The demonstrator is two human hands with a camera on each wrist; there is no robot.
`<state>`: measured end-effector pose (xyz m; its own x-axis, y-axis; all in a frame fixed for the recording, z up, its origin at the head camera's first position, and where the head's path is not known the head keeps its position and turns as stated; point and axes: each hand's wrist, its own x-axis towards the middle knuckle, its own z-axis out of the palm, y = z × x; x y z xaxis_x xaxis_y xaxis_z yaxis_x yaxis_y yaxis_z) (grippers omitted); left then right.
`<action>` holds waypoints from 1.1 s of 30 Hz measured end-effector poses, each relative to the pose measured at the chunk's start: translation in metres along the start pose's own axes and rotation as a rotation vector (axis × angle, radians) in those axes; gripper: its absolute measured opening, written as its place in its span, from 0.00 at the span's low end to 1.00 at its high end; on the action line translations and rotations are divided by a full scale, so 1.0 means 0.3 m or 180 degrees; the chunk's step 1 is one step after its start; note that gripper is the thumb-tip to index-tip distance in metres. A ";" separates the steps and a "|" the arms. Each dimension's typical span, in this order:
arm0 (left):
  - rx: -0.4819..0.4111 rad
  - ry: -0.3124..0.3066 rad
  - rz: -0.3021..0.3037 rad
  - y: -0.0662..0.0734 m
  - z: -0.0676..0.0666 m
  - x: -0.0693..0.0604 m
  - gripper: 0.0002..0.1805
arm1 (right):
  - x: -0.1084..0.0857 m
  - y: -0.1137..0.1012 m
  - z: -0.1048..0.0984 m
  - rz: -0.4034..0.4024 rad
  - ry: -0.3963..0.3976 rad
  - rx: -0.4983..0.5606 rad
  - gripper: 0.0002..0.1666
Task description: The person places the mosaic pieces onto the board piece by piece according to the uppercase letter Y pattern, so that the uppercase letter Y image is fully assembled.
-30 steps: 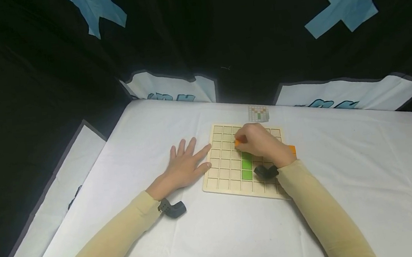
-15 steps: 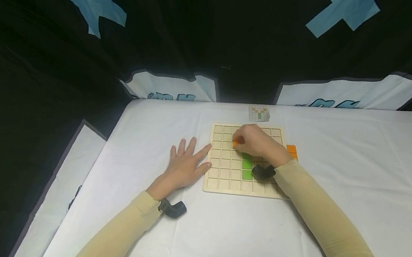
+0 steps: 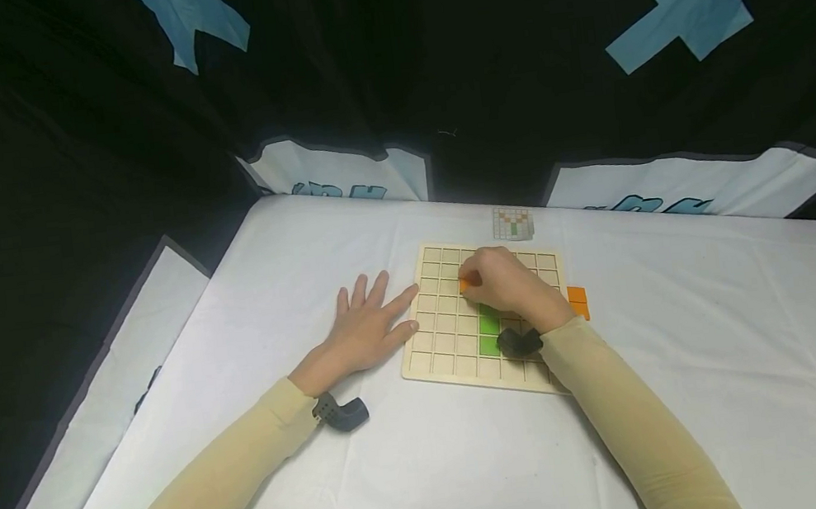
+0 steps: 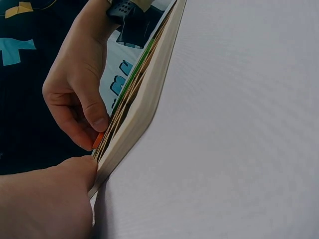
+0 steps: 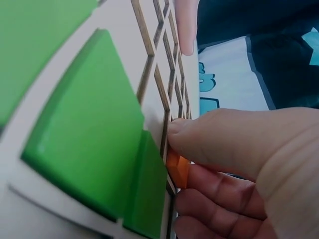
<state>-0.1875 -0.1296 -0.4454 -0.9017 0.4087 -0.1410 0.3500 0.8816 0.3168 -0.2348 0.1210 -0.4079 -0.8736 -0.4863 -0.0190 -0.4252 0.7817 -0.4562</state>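
Observation:
A pale wooden grid board point(image 3: 441, 342) lies on the white table. My right hand point(image 3: 508, 281) is over its upper middle, pinching an orange tile point(image 3: 463, 285) between thumb and fingers; in the right wrist view the orange tile point(image 5: 178, 167) is at the grid surface beside the thumb. Green tiles point(image 3: 489, 335) sit in a column of cells just below that hand, partly covered by it. With fingers spread, my left hand point(image 3: 362, 332) rests at the board's left edge, its thumb and index fingertips touching the edge.
More orange tiles point(image 3: 577, 295) lie against the board's right edge. A small card with a printed grid pattern point(image 3: 513, 224) is behind the board. Black curtains point(image 3: 478, 73) with blue patches hang beyond the white table point(image 3: 430, 468).
My right hand has shifted slightly to the left with the orange tile, uncovering more of the orange tiles at the right edge. My left hand has stayed in place.

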 end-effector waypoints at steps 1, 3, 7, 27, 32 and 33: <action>0.0000 0.0003 0.0000 0.000 -0.001 -0.001 0.34 | -0.001 0.000 0.000 0.0009 -0.0004 0.0007 0.07; 0.0000 0.0011 -0.0001 0.001 -0.002 -0.002 0.34 | -0.001 0.000 0.001 0.0039 -0.0014 0.0021 0.09; -0.0011 0.0014 -0.0008 0.002 -0.001 -0.002 0.34 | -0.003 -0.001 0.000 0.0096 -0.0026 0.0034 0.13; -0.0032 -0.0014 -0.0020 0.002 -0.005 -0.002 0.34 | -0.006 -0.002 0.003 0.0149 -0.0003 0.0077 0.16; -0.0053 -0.0029 -0.0022 0.001 -0.004 -0.002 0.34 | -0.010 -0.004 0.006 0.0160 -0.0009 0.0076 0.16; -0.0060 -0.0031 -0.0020 0.000 -0.004 -0.002 0.34 | -0.010 -0.004 0.007 0.0164 -0.0010 0.0075 0.16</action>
<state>-0.1872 -0.1300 -0.4442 -0.9013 0.4055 -0.1522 0.3394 0.8795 0.3335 -0.2312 0.1205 -0.4092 -0.8934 -0.4468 -0.0458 -0.3739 0.7964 -0.4753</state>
